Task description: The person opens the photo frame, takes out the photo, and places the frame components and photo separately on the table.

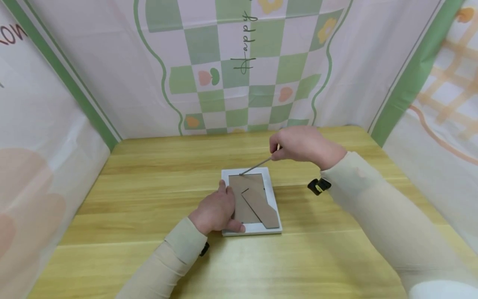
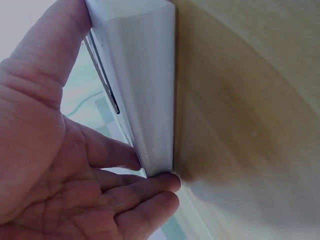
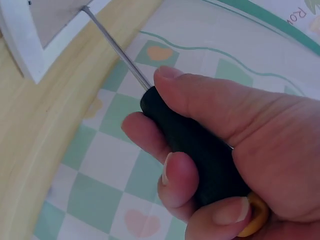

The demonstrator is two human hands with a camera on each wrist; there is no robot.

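Observation:
A white picture frame lies on the wooden table with its brown backing board up. A stand flap lies on the board. My left hand rests along the frame's left side, its thumb on the near border. In the left wrist view, the fingers touch the frame's side, fairly straight. My right hand grips a screwdriver with a dark handle and a yellow end. Its metal shaft slants down, and the tip touches the backing's far edge, near the far-left corner.
The wooden table extends around the frame on all sides. Printed fabric with green-and-white checks hangs behind the table's far edge. More fabric hangs on both sides. Dark straps show at the wrists.

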